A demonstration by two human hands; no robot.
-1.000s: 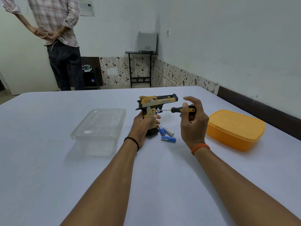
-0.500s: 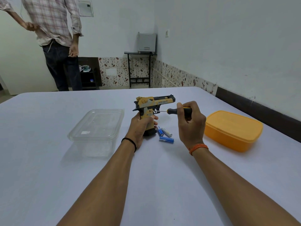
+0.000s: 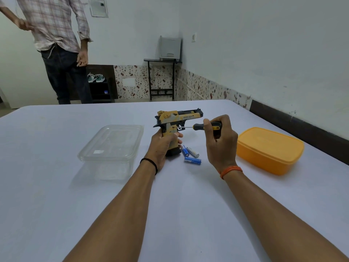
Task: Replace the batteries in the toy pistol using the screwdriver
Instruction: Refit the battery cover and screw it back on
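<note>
A yellow and black toy pistol [image 3: 177,118] stands upright on the white table [image 3: 56,186], barrel pointing right. My left hand [image 3: 163,146] grips its handle from behind. My right hand [image 3: 220,142] holds the black and yellow handle of a screwdriver [image 3: 200,126]. The thin shaft lies level and its tip touches the side of the pistol's grip. Three small batteries [image 3: 189,155], blue and white, lie on the table just right of the pistol's base.
A clear plastic container [image 3: 111,144] sits upside down to the left. An orange lidded box [image 3: 270,150] sits to the right. A person [image 3: 60,44] in a checked shirt stands beyond the table's far left edge.
My right hand's fingers have closed round the screwdriver handle and pushed the tip left onto the pistol's grip. The standing person has dropped one arm to the side.
</note>
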